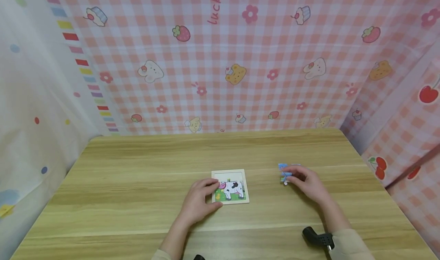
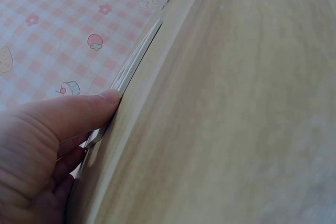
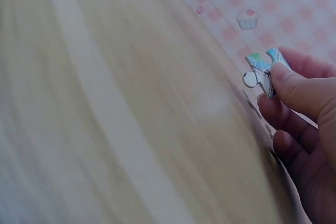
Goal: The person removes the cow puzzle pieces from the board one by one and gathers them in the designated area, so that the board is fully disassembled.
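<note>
A square wooden puzzle board (image 1: 246,187) with a partly filled cow picture lies on the table. The upper strip of its recess is bare. My left hand (image 1: 199,199) holds the board at its left side, thumb at the near edge and fingertips over the left rim. In the left wrist view the thumb (image 2: 89,109) presses against the board's edge. To the right, my right hand (image 1: 308,183) pinches a jigsaw piece (image 3: 260,72) between thumb and fingers, with blue, green and white on it. Blue jigsaw pieces (image 1: 282,166) lie just behind that hand, partly hidden by it.
The wood-grain table (image 1: 137,199) runs back to a pink checked cloth (image 1: 213,99). Cloth also hangs along the left and right sides. A black wrist mount (image 1: 317,238) sits by the right sleeve.
</note>
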Demonstrator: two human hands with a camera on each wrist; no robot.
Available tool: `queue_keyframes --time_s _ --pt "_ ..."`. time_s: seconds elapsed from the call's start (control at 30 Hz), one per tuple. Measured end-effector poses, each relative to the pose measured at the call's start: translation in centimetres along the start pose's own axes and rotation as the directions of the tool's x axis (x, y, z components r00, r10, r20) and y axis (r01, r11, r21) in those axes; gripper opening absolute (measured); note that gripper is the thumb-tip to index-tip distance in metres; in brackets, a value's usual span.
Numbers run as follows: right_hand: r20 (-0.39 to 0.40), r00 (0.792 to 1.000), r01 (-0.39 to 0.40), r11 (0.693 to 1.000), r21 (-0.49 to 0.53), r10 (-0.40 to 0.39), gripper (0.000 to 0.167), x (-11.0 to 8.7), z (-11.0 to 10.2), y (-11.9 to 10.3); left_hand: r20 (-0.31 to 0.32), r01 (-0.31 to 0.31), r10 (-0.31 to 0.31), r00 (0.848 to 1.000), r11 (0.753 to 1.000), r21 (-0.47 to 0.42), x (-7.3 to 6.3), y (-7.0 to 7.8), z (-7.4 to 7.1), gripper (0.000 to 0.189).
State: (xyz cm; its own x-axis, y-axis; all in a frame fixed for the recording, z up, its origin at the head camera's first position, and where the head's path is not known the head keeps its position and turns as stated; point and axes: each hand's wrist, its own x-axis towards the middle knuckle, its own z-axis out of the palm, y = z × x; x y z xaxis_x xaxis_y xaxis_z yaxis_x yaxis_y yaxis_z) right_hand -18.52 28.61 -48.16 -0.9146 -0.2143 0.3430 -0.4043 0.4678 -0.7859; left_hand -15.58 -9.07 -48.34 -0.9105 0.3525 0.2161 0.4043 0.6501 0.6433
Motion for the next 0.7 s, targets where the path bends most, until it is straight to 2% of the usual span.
queue_keyframes --time_s 0.13,0.37,0.7 --pt "-0.022 1.000 -0.010 1.000 -0.026 0.010 0.021 -0.3 -0.9 0.3 -0.002 -0.004 0.004 1.000 1.000 0.007 0.0 -0.1 0.1 0.060" --pt "-0.063 0.995 -0.076 0.994 -0.078 0.071 0.018 -1.0 -2.5 1.1 -0.002 -0.003 0.003 1.000 1.000 0.009 0.0 -0.3 0.2 0.060" --pt "-0.126 0.988 -0.108 0.987 -0.122 0.093 0.019 -1.5 -4.2 2.4 -0.003 -0.015 0.015 1.000 1.000 0.007 0.0 0.0 0.0 0.059"
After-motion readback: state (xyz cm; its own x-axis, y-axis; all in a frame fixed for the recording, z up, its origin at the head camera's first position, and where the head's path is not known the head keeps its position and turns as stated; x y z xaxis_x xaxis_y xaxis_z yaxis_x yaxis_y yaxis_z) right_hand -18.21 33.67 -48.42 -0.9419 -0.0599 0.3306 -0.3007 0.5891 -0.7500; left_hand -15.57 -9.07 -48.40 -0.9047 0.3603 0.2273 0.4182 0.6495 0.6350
